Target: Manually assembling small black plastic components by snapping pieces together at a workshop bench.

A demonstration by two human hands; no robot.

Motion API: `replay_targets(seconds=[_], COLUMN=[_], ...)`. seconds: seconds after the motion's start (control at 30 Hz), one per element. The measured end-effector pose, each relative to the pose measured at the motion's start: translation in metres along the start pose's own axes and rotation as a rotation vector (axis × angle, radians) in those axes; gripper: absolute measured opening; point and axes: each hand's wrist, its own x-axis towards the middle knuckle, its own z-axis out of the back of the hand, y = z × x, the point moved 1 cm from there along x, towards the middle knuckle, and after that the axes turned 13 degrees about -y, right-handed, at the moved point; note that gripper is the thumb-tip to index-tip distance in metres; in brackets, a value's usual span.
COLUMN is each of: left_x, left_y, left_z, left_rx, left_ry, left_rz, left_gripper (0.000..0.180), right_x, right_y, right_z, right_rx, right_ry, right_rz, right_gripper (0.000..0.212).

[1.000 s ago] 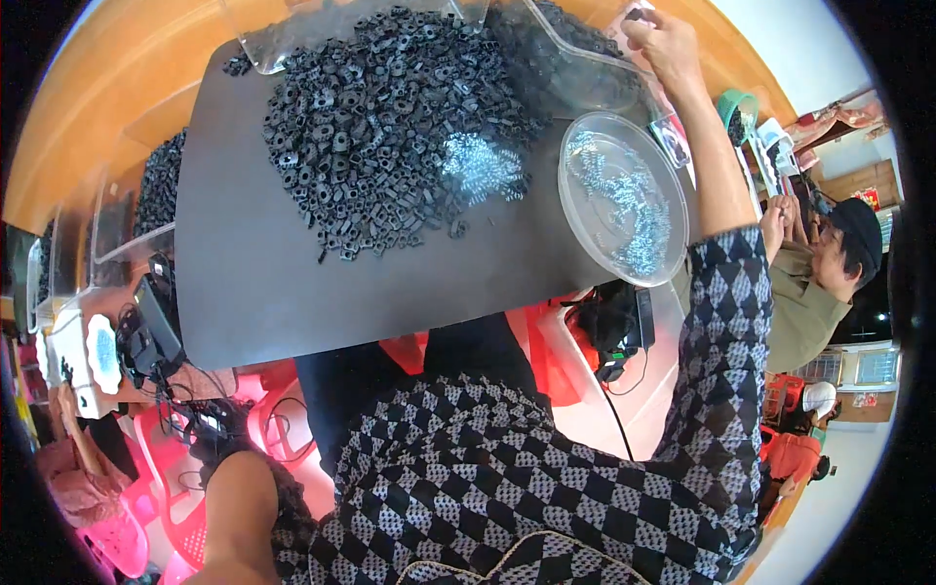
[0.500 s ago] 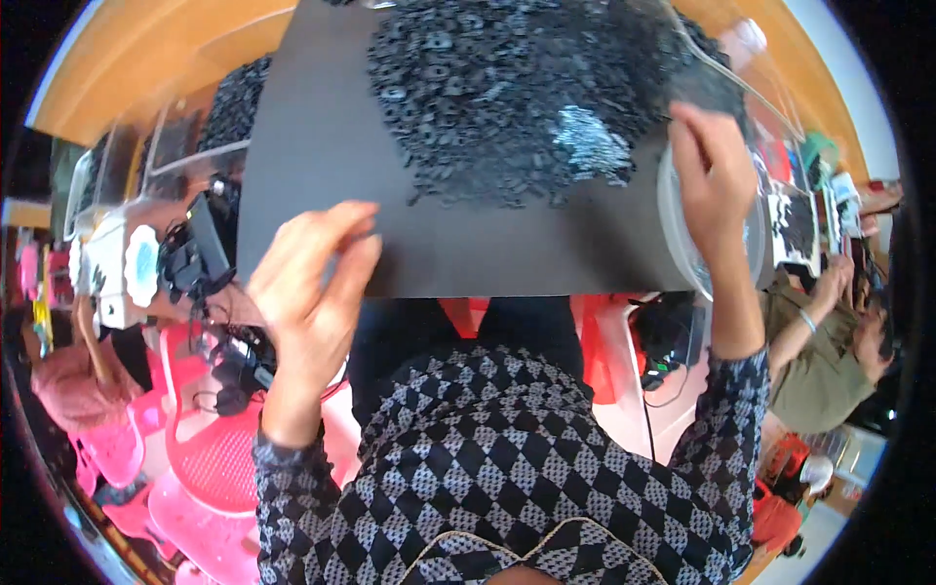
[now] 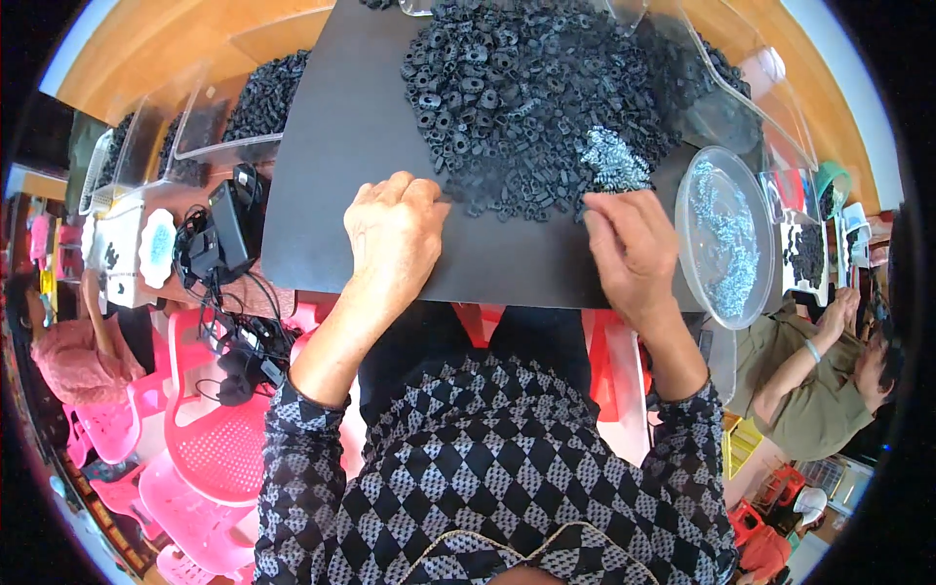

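Note:
A wide heap of small black plastic parts [image 3: 507, 88] covers the middle and far part of the dark tabletop [image 3: 331, 146]. Near its right front side lies a small pile of shiny silver metal pieces [image 3: 614, 159]. My left hand [image 3: 395, 229] rests by the heap's left front edge, its fingers curled down and closed; whatever they hold, if anything, is hidden. Just in front of the silver pile, my right hand [image 3: 636, 249] has its fingers bent and drawn together at the heap's edge. What is between those fingertips cannot be made out.
A round clear dish [image 3: 726, 239] with silver pieces stands on the right, beside a clear bin [image 3: 770, 107]. At the left are bins of black parts [image 3: 268, 97] and a black power adapter [image 3: 234, 219] with tangled cables. Other people sit on both sides.
My right hand has come left and nearer from over the round dish to the silver pile's front. My left hand has moved right and closed its fingers at the heap. The view has shifted slightly.

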Motion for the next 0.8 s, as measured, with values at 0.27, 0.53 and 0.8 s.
replay_targets(seconds=[0.27, 0.53, 0.8], left_x=[0.000, 0.003, 0.043], left_y=[-0.017, -0.028, 0.002], left_z=[0.011, 0.008, 0.001], left_rx=[-0.217, -0.519, -0.090], left_ry=[0.070, 0.126, -0.019], left_rz=[0.093, 0.319, -0.053], left_gripper=[0.009, 0.013, 0.012], right_x=[0.003, -0.004, -0.001], right_y=[0.034, 0.043, 0.033], right_z=[-0.031, -0.054, -0.044], right_rx=[0.204, 0.155, 0.045], right_ry=[0.128, -0.008, -0.057], right_rz=[-0.028, 0.149, 0.093], right_gripper=[0.032, 0.029, 0.021])
